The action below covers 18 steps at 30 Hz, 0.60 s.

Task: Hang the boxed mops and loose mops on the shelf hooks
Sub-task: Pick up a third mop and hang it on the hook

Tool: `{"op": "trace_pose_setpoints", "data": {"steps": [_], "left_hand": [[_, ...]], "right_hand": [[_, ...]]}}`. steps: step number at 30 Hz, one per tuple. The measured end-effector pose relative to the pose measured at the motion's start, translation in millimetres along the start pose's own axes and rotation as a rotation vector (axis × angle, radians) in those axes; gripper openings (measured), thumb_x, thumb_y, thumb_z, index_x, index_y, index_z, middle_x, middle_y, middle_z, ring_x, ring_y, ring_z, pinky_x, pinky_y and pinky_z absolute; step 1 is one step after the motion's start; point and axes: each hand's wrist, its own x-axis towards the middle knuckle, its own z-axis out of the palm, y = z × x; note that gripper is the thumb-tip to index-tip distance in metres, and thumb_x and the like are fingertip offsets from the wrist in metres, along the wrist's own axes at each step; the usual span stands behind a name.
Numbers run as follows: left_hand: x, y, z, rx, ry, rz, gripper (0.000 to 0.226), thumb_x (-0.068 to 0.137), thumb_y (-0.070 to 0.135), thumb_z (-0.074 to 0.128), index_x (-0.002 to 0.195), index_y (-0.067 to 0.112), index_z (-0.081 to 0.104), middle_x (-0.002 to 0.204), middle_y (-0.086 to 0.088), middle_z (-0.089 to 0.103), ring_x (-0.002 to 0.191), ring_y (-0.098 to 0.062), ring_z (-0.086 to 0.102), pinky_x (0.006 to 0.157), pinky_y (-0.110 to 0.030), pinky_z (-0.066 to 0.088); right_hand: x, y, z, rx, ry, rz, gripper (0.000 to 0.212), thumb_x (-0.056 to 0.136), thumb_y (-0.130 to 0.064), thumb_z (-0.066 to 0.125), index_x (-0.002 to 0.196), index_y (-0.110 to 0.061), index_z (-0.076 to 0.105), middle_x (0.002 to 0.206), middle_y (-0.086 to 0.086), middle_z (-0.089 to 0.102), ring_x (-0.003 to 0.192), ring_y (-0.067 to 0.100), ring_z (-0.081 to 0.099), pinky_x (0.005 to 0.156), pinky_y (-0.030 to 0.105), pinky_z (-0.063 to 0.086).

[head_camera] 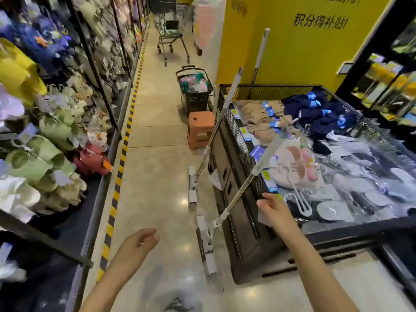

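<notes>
Three loose mops lean against a black mesh bin (238, 140) on the right. The nearest mop (238, 194) has a metal pole and a white head (208, 242) standing on the floor. A second mop (216, 129) leans further back, its white head (192, 185) also on the floor. A third mop pole (261, 52) stands against the yellow wall. My right hand (273, 208) reaches toward the nearest pole, fingers straight, just beside it and not gripping. My left hand (137, 244) hovers low over the aisle, loosely curled and holding nothing. No boxed mops are visible.
Shelves of bagged goods (51, 131) line the left, edged by yellow-black floor tape (122, 158). An orange stool (200, 129), a black basket trolley (195, 91) and a shopping cart (173, 30) stand along the aisle. The bin holds clothes and slippers.
</notes>
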Motion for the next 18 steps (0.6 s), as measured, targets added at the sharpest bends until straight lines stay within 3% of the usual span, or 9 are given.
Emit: {"op": "trace_pose_setpoints", "data": {"steps": [2, 7, 11, 13, 15, 18], "left_hand": [[30, 23, -13, 0.049, -0.018, 0.052, 0.022, 0.093, 0.020, 0.058, 0.115, 0.017, 0.061, 0.107, -0.001, 0.067, 0.104, -0.019, 0.060, 0.078, -0.029, 0.042], [73, 67, -21, 0.114, -0.045, 0.146, 0.019, 0.091, 0.021, 0.062, 0.110, 0.019, 0.062, 0.098, 0.001, 0.067, 0.098, -0.014, 0.062, 0.075, -0.020, 0.042], [88, 78, -14, 0.105, -0.044, 0.165, 0.019, 0.091, 0.018, 0.061, 0.110, 0.017, 0.063, 0.096, 0.001, 0.065, 0.095, -0.013, 0.061, 0.077, -0.022, 0.042], [92, 81, -13, 0.096, -0.011, 0.162, 0.018, 0.091, 0.016, 0.061, 0.109, 0.016, 0.062, 0.095, 0.001, 0.065, 0.094, -0.014, 0.061, 0.077, -0.023, 0.042], [95, 81, -12, 0.061, 0.010, 0.144, 0.018, 0.091, 0.016, 0.061, 0.110, 0.017, 0.062, 0.094, -0.001, 0.065, 0.094, -0.015, 0.061, 0.074, -0.022, 0.043], [97, 75, -11, 0.043, 0.020, 0.103, 0.018, 0.092, 0.021, 0.060, 0.110, 0.021, 0.061, 0.097, 0.000, 0.067, 0.097, -0.012, 0.062, 0.073, -0.023, 0.044]], "right_hand": [[32, -15, 1, 0.053, 0.054, 0.032, 0.041, 0.095, -0.019, 0.055, 0.133, -0.007, 0.044, 0.106, 0.007, 0.057, 0.092, 0.015, 0.052, 0.069, 0.017, 0.042], [94, -39, -4, 0.111, 0.192, 0.062, 0.054, 0.094, -0.015, 0.057, 0.140, -0.002, 0.033, 0.126, 0.017, 0.053, 0.106, 0.024, 0.053, 0.083, 0.030, 0.038], [130, -51, -5, 0.095, 0.204, 0.014, 0.059, 0.093, -0.018, 0.058, 0.141, -0.003, 0.029, 0.111, 0.011, 0.055, 0.085, 0.018, 0.055, 0.060, 0.024, 0.039], [145, -53, -4, 0.150, 0.227, 0.037, 0.066, 0.091, -0.022, 0.060, 0.143, -0.004, 0.025, 0.116, 0.012, 0.053, 0.096, 0.027, 0.055, 0.073, 0.036, 0.047], [159, -54, -4, 0.188, 0.260, 0.065, 0.068, 0.090, -0.024, 0.061, 0.143, -0.003, 0.025, 0.117, 0.009, 0.048, 0.105, 0.028, 0.053, 0.090, 0.046, 0.046], [171, -51, 0, 0.237, 0.280, 0.080, 0.048, 0.091, -0.024, 0.059, 0.129, -0.005, 0.036, 0.112, 0.009, 0.044, 0.098, 0.024, 0.049, 0.080, 0.037, 0.041]]}}
